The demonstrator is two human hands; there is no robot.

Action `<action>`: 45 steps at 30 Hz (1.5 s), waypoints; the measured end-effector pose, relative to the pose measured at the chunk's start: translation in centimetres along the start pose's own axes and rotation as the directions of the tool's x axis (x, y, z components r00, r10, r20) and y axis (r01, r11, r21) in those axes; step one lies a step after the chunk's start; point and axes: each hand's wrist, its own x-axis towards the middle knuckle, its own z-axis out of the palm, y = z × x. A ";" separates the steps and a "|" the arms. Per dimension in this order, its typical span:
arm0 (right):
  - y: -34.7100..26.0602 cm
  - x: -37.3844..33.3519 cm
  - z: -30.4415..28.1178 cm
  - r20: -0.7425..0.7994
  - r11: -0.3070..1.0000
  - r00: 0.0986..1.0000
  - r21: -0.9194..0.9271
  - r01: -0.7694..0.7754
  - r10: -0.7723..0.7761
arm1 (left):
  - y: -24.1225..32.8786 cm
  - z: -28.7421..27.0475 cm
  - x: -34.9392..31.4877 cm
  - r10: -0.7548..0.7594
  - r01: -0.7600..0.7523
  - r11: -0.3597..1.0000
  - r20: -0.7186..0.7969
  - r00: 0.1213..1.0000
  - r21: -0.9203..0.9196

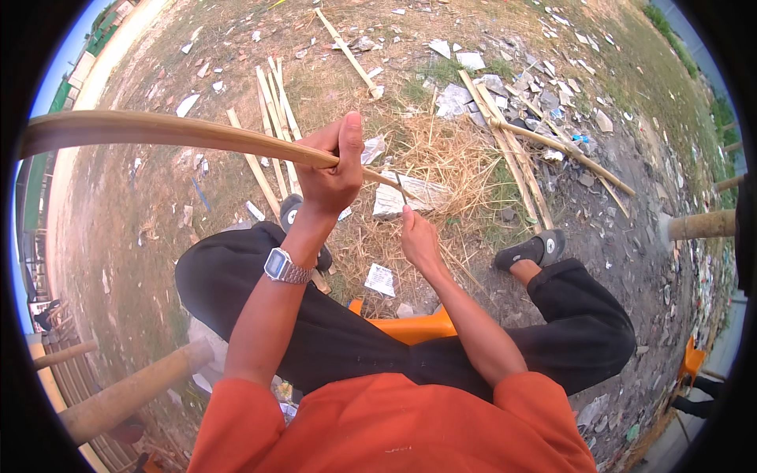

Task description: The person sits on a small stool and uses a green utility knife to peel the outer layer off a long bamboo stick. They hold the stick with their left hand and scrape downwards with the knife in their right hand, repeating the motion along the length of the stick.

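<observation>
A long bamboo strip (197, 135) runs from the far left edge to the middle of the view. My left hand (330, 169), with a watch on its wrist, is closed around it, thumb upward. The strip's thin end points right and downward, past the fist. My right hand (420, 239) grips a knife (400, 189) whose narrow dark blade stands up at that end. Whether blade and strip touch I cannot tell. The knife's handle is hidden in my fingers. Below them on the ground lies a pale, flat, worn block (386, 202).
Straw-like shavings (457, 169) surround the block. Split bamboo strips lie on the ground at left (276, 102) and right (512, 158), with a bamboo pole (568, 147) across the right ones. Between my legs shows an orange seat (414, 327). Thick posts (142, 386) stand on both sides.
</observation>
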 end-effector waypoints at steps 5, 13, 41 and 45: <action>-4.1 -1.4 -1.6 0.034 0.997 0.997 0.031 0.066 -0.067 | 0.1 -0.2 0.1 -0.044 0.044 0.999 -0.029 0.999 0.002; -2.2 -0.6 -0.9 -0.026 0.998 0.998 -0.022 0.065 -0.065 | 0.6 -0.3 -0.1 -0.005 0.005 0.998 0.001 1.000 0.062; 2.0 1.9 0.6 0.092 0.974 0.971 -0.082 -0.212 0.220 | 0.5 0.0 -0.1 0.044 -0.048 0.998 0.073 0.996 0.052; 5.5 3.1 1.8 0.080 0.939 0.944 -0.154 -0.306 0.321 | 0.3 0.0 -0.3 0.103 -0.115 0.989 0.127 0.987 0.095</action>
